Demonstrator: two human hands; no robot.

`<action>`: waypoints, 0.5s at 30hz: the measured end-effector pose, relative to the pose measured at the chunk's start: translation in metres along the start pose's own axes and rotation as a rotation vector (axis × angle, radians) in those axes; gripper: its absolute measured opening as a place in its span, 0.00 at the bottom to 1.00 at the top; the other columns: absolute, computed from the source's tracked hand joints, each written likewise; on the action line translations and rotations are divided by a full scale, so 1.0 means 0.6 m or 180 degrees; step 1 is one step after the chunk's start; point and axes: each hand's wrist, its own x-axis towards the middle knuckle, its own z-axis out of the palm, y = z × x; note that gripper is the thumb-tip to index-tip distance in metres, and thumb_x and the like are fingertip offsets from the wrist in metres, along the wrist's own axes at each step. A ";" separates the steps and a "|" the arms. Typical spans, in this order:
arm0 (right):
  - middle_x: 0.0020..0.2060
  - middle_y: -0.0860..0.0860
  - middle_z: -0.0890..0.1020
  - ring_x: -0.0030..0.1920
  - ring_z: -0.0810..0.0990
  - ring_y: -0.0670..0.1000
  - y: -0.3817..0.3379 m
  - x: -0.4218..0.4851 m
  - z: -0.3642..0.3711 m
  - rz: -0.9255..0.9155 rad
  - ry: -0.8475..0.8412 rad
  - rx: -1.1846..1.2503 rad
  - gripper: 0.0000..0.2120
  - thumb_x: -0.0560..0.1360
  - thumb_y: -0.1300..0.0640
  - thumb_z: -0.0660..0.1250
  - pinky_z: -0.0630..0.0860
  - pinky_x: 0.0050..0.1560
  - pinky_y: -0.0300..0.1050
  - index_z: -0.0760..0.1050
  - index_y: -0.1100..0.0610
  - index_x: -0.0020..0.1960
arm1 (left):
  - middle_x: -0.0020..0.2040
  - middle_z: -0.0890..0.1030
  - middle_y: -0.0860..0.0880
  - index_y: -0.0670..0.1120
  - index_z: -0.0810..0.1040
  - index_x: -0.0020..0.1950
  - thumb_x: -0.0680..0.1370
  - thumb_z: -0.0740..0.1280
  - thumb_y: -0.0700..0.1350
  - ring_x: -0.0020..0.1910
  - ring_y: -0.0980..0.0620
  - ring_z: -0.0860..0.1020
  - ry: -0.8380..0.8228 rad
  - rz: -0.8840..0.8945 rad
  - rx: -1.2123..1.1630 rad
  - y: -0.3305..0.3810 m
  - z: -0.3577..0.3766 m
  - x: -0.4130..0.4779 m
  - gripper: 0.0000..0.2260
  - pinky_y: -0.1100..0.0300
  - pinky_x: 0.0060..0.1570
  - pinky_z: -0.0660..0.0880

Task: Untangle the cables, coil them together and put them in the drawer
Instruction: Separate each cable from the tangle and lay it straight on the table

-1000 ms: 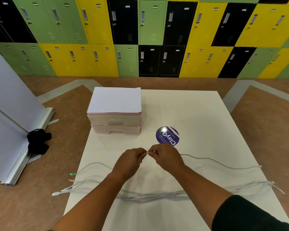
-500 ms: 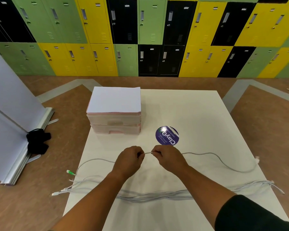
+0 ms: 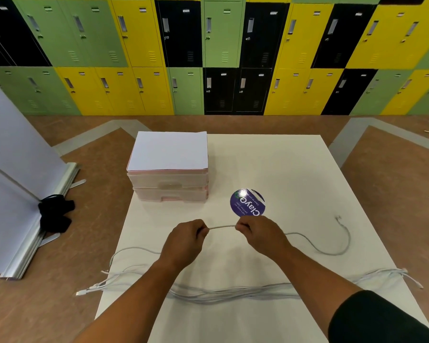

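Observation:
A single white cable (image 3: 332,252) runs across the white table (image 3: 295,169). My left hand (image 3: 186,240) and my right hand (image 3: 256,231) both pinch it, with a short taut stretch between them. Its right part curls on the table and ends in a plug at the right. Its left part loops toward the table's left edge. A bundle of several white cables (image 3: 233,292) lies straight across the table near me, under my forearms, its plugs hanging past both side edges. A translucent pink two-drawer unit (image 3: 170,191) with both drawers shut stands at the far left.
A round purple sticker (image 3: 247,203) lies just beyond my right hand. White paper sheets (image 3: 169,151) rest on the drawer unit. A roll-up banner stand (image 3: 22,194) with a black strap stands on the floor at the left. Coloured lockers line the far wall.
My hands have moved apart along the single cable, so a longer stretch shows between them. The cable's right end has slid inward and now curls in a hook.

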 end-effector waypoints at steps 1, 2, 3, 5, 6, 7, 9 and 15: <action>0.37 0.42 0.78 0.40 0.78 0.48 0.004 -0.002 0.001 0.0053 0.0023 -0.0017 0.09 0.81 0.47 0.61 0.76 0.42 0.45 0.79 0.48 0.49 | 0.34 0.77 0.54 0.47 0.79 0.45 0.82 0.64 0.50 0.34 0.53 0.75 -0.0054 -0.0010 0.0009 -0.001 0.000 -0.001 0.10 0.66 0.32 0.65; 0.36 0.42 0.77 0.40 0.77 0.48 0.005 -0.003 0.003 0.0086 0.0050 -0.0060 0.09 0.81 0.47 0.61 0.74 0.41 0.44 0.79 0.48 0.49 | 0.33 0.77 0.54 0.47 0.78 0.44 0.82 0.64 0.51 0.33 0.53 0.75 -0.0128 -0.0028 0.0024 0.000 0.002 -0.001 0.11 0.65 0.31 0.65; 0.36 0.42 0.77 0.39 0.77 0.48 0.003 -0.005 0.004 0.0093 0.0084 -0.0114 0.09 0.81 0.48 0.61 0.72 0.40 0.43 0.79 0.49 0.49 | 0.32 0.76 0.53 0.48 0.77 0.41 0.81 0.64 0.51 0.32 0.53 0.74 -0.0217 -0.0061 0.0039 0.001 0.004 0.000 0.12 0.65 0.31 0.65; 0.38 0.43 0.79 0.40 0.78 0.48 -0.003 -0.006 0.006 0.0069 0.0176 -0.0175 0.09 0.81 0.47 0.61 0.72 0.40 0.43 0.79 0.49 0.50 | 0.30 0.73 0.53 0.49 0.73 0.35 0.81 0.65 0.52 0.30 0.54 0.71 -0.0430 -0.0142 0.0078 0.005 0.010 0.004 0.15 0.63 0.30 0.64; 0.40 0.44 0.81 0.41 0.78 0.49 -0.006 -0.006 0.006 0.0040 0.0218 -0.0182 0.10 0.81 0.47 0.61 0.73 0.40 0.43 0.79 0.49 0.51 | 0.29 0.73 0.52 0.49 0.72 0.33 0.81 0.65 0.53 0.29 0.53 0.70 -0.0514 -0.0161 0.0098 0.005 0.012 0.006 0.18 0.62 0.30 0.64; 0.41 0.45 0.82 0.41 0.79 0.49 -0.008 -0.005 0.007 0.0010 0.0244 -0.0162 0.10 0.81 0.47 0.61 0.75 0.41 0.44 0.79 0.49 0.51 | 0.29 0.73 0.51 0.49 0.72 0.31 0.81 0.64 0.54 0.29 0.53 0.70 -0.0575 -0.0158 0.0106 0.006 0.013 0.008 0.19 0.60 0.31 0.65; 0.41 0.46 0.82 0.41 0.78 0.49 -0.015 -0.004 0.006 -0.0057 0.0205 -0.0068 0.10 0.81 0.47 0.60 0.76 0.42 0.45 0.78 0.50 0.50 | 0.33 0.78 0.51 0.48 0.78 0.36 0.81 0.64 0.55 0.32 0.52 0.74 -0.0609 -0.0059 0.0063 0.012 0.018 0.012 0.17 0.57 0.34 0.70; 0.37 0.46 0.80 0.38 0.78 0.47 -0.029 0.001 0.012 -0.0192 -0.0007 0.0261 0.12 0.82 0.46 0.60 0.75 0.40 0.45 0.79 0.50 0.50 | 0.52 0.83 0.55 0.50 0.83 0.59 0.82 0.64 0.49 0.46 0.57 0.77 -0.0513 0.0447 -0.0348 0.042 0.026 0.027 0.10 0.63 0.48 0.74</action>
